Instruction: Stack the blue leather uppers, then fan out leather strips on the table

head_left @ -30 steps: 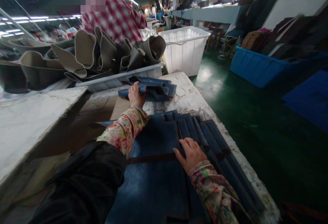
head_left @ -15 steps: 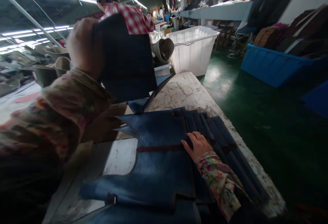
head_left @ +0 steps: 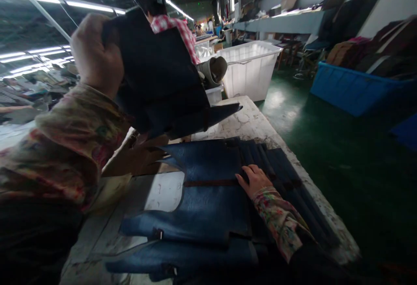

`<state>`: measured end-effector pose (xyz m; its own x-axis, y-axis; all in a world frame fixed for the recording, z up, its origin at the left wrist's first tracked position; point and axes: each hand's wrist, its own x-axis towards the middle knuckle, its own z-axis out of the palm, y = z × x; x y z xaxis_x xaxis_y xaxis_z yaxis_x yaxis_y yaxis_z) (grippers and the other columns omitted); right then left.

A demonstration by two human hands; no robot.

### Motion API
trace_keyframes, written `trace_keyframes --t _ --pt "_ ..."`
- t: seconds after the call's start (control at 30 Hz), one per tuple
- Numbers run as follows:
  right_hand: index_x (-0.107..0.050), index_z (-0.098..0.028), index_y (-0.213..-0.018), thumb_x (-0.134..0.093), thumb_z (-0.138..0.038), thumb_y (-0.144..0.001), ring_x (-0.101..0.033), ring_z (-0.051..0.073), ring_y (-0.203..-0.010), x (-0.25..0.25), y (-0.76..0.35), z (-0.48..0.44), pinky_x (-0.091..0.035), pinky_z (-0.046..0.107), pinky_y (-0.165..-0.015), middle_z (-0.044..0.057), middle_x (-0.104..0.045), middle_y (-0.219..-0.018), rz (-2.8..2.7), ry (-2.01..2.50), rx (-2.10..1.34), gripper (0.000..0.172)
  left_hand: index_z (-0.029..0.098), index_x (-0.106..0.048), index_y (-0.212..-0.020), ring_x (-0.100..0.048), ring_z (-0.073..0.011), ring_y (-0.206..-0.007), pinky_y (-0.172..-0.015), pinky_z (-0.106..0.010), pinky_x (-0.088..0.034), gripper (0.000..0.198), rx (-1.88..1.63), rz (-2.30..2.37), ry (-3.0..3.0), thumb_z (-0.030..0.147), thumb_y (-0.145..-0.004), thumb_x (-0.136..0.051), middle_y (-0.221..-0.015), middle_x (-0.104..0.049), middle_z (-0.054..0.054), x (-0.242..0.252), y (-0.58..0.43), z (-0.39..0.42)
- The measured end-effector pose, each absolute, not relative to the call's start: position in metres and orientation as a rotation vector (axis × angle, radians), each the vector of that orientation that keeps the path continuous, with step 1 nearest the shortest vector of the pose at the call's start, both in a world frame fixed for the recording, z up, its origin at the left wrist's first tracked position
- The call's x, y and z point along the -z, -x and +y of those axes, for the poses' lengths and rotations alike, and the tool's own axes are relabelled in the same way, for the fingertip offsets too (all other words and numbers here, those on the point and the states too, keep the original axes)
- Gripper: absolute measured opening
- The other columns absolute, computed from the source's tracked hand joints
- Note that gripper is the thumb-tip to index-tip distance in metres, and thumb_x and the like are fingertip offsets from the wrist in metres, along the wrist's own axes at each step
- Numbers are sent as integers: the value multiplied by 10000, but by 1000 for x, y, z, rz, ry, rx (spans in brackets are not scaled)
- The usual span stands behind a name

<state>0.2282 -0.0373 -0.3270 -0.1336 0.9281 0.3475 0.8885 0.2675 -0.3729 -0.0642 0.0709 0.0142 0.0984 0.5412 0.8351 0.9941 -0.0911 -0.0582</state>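
My left hand (head_left: pixel 97 54) is raised at the left and closed round the edge of a dark blue leather piece (head_left: pixel 159 72), which looks like a flat boot upper. It hangs tilted above the table, its lower flap pointing right. My right hand (head_left: pixel 256 181) lies on the right edge of a similar leather upper (head_left: pixel 211 207), thumb and fingers apart. A brown strip runs across this upper, and a small buckle (head_left: pixel 158 233) sits on its lower left strap. More leather uppers (head_left: pixel 286 185) overlap in a row beneath and beside my right hand.
The worn white table (head_left: pixel 267 124) ends in a rough edge on the right. Brown cardboard (head_left: pixel 130 163) lies left of the uppers. Beyond are a white bin (head_left: pixel 250 67), a rolled boot shaft (head_left: pixel 216 70) and a person in a checked shirt (head_left: pixel 177 28). A blue crate (head_left: pixel 355 87) stands on the floor.
My left hand has moved up and left in view, and the leather upper in it has tilted, its flap swinging right. My right hand stays on the pile. The view has shifted slightly.
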Motion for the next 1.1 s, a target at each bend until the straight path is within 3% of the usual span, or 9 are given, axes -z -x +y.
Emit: trace_keyframes --t 0.17,0.37,0.57,0.8,1.03,1.1 --pt "-603 -142 -1044 -484 -406 -835 -540 219 -906 327 -228 -37 -443 353 -814 116 -565 -1035 -2020 1648 -109 357 138 -586 -1052 -562 -132 -828 -761 -252 -413 340 564 -1525 1957 317 -856 -374 -872 -608 -18 8 58 59" --pt "-599 -138 -1058 -533 -337 -797 -552 217 -941 325 -237 -31 -446 354 -848 121 -560 -1059 -2008 1606 -386 335 179 -608 -980 -563 -162 -762 -711 -259 -433 267 556 -1522 2028 282 -845 -402 -846 -622 -43 42 49 54" --pt "-573 -123 -1101 -530 -273 -784 -571 96 -601 285 -267 -24 -509 253 -646 110 -559 -1068 -1925 1639 -469 353 218 -605 -988 -585 -187 -787 -715 -275 -433 267 609 -1602 1989 299 -849 -393 -845 -625 -37 46 46 50" --pt "-589 -173 -1087 -520 -240 -803 -580 134 -753 211 -242 25 -463 266 -769 56 -585 -1027 -2139 1574 -276 300 201 -605 -1005 -577 -175 -814 -744 -259 -419 279 697 -1603 1987 311 -852 -398 -872 -622 -39 46 55 47" --pt "-542 -167 -1159 -579 -190 -760 -517 168 -1028 229 -185 99 -410 228 -863 73 -521 -1181 -2275 1572 -268 402 191 -585 -1007 -567 -165 -805 -704 -235 -403 277 666 -1555 2003 308 -869 -375 -876 -617 -33 42 65 40" --pt "-573 -171 -1110 -583 -196 -765 -526 165 -1018 235 -175 115 -413 223 -852 74 -542 -1154 -2308 1593 -304 346 189 -579 -1015 -563 -154 -805 -701 -224 -401 282 647 -1551 2019 311 -875 -366 -884 -616 -27 42 67 38"
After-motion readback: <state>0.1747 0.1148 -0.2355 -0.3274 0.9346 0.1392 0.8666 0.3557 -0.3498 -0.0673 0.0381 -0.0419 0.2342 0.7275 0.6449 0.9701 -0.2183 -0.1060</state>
